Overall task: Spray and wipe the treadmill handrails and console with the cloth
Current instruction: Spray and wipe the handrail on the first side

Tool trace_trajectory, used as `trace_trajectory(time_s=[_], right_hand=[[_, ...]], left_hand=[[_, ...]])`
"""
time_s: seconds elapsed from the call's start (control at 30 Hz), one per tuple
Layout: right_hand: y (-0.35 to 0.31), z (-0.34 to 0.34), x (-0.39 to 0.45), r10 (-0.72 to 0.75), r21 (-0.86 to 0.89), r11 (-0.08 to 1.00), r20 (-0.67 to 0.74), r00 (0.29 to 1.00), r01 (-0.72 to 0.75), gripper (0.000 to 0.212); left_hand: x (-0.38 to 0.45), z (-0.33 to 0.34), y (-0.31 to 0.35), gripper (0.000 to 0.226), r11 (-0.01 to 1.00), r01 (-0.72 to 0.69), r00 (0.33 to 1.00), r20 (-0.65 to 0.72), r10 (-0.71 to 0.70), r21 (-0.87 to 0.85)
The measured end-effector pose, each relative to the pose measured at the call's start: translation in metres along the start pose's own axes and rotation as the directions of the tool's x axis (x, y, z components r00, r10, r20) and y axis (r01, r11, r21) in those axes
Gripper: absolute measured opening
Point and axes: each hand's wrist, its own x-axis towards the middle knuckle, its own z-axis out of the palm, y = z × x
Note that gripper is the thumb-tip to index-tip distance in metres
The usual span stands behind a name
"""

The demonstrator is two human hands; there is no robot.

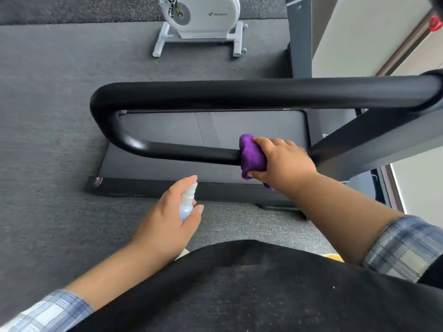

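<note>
Closest in, the left hand (165,224) curls round the spray bottle (187,202), a finger up by the nozzle and the thumb across the body, held over the grey carpet (48,164) just short of the treadmill deck (167,168). Next, the right hand (282,161) grips the purple cloth (251,156), bunched and wrapped round the near rail of the black handrail (191,97), fingers over the top, thumb underneath. The rail loops left and runs back along the far side. Beyond it, a white exercise machine (203,17) stands on the floor.
</note>
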Motion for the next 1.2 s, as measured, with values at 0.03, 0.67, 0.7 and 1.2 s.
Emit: trace_trajectory(time_s=[0.03, 0.67, 0.7, 1.2], right_hand=[[-0.007, 0.002, 0.003, -0.012, -0.014, 1.000, -0.022, 1.000, 0.011, 0.087], [-0.261, 0.020, 0.061, 0.118, 0.885, 0.388, -0.326, 0.938, 0.259, 0.047], [-0.273, 0.020, 0.063, 0.137, 0.893, 0.377, -0.315, 0.939, 0.245, 0.053], [-0.266, 0.017, 0.067, 0.056, 0.139, 0.990, -0.198, 0.979, -0.029, 0.079]], left_hand=[[-0.001, -0.004, -0.006, 0.056, 1.000, 0.004, 1.000, -0.004, -0.004, -0.006], [0.023, -0.135, -0.131, 0.059, 0.990, -0.140, 0.990, -0.021, 0.141, 0.033], [0.025, -0.140, -0.136, 0.060, 0.987, -0.158, 0.987, -0.024, 0.158, 0.030], [0.058, -0.150, -0.132, 0.055, 0.843, -0.538, 0.840, 0.095, 0.534, 0.023]])
